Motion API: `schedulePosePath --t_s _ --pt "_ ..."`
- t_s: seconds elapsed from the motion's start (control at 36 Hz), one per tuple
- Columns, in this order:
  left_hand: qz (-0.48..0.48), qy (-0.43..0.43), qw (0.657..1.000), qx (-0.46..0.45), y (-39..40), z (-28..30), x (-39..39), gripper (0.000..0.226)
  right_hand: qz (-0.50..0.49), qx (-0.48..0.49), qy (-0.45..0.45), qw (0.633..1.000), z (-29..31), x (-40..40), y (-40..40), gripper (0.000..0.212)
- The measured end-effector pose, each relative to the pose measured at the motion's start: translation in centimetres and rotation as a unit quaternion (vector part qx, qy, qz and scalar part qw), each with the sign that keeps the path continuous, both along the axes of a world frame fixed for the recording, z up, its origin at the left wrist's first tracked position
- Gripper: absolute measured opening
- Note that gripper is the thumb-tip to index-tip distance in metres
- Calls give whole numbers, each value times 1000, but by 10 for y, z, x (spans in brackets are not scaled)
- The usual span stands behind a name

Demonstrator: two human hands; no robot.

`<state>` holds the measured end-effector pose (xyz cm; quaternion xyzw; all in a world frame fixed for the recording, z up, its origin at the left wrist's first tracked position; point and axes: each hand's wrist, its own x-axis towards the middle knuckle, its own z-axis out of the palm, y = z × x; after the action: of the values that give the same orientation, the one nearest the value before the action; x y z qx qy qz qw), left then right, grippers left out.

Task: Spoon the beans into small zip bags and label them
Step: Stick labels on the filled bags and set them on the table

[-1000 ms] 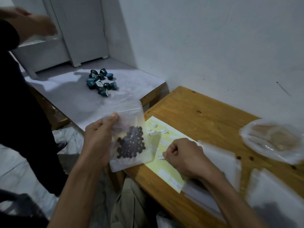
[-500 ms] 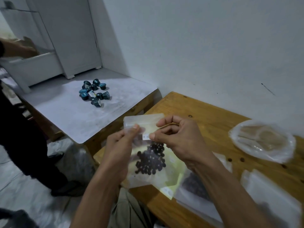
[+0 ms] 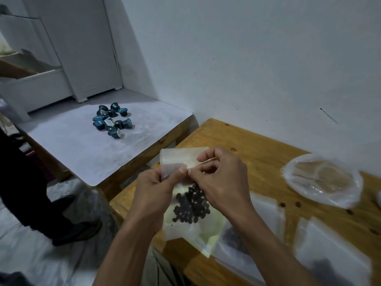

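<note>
I hold a small clear zip bag (image 3: pixel 181 159) upright over the near left corner of the wooden table (image 3: pixel 257 145). Dark beans (image 3: pixel 190 205) lie in its lower half. My left hand (image 3: pixel 153 195) pinches the bag's upper left part between thumb and fingers. My right hand (image 3: pixel 221 180) is curled against the bag's front, its fingertips meeting my left thumb; any label under them is hidden. Beneath the bag lies a pale yellow label sheet (image 3: pixel 212 234). Another bag with beans (image 3: pixel 235 238) lies flat on the table under my right forearm.
More clear bags (image 3: pixel 329 248) lie at the near right. A crumpled plastic bag (image 3: pixel 321 180) sits at the far right by the wall. Several teal capsules (image 3: pixel 111 120) sit on the grey side table (image 3: pixel 82 153). A person's dark leg and shoe (image 3: pixel 78 230) stand at left.
My right hand left the label sheet and came up to the bag's front. The bag moved from the table's left edge to above the sheet. The other person's arm left the view.
</note>
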<state>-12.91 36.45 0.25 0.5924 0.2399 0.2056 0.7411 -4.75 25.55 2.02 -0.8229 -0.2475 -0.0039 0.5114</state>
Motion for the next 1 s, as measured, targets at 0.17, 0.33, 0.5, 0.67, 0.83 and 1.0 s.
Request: schedulePosePath --t_s 0.17,0.33,0.5,0.67,0.83,1.0 --pt "29 -25 999 22 2 2 3 10 -53 -1 63 997 3 4 -7 83" --pt "1 -21 998 66 5 8 15 13 33 232 302 924 3 13 -6 73" --pt "-6 -3 994 107 10 18 37 23 -16 288 275 917 1 29 -4 60" --pt "2 12 994 108 29 12 93 19 -8 143 288 947 -11 61 -5 51" --pt "-83 72 976 190 46 8 154 59 -112 151 256 948 -25 117 3 45" --pt "-121 135 934 309 56 -19 204 83 -213 83 191 955 -42 169 23 54"
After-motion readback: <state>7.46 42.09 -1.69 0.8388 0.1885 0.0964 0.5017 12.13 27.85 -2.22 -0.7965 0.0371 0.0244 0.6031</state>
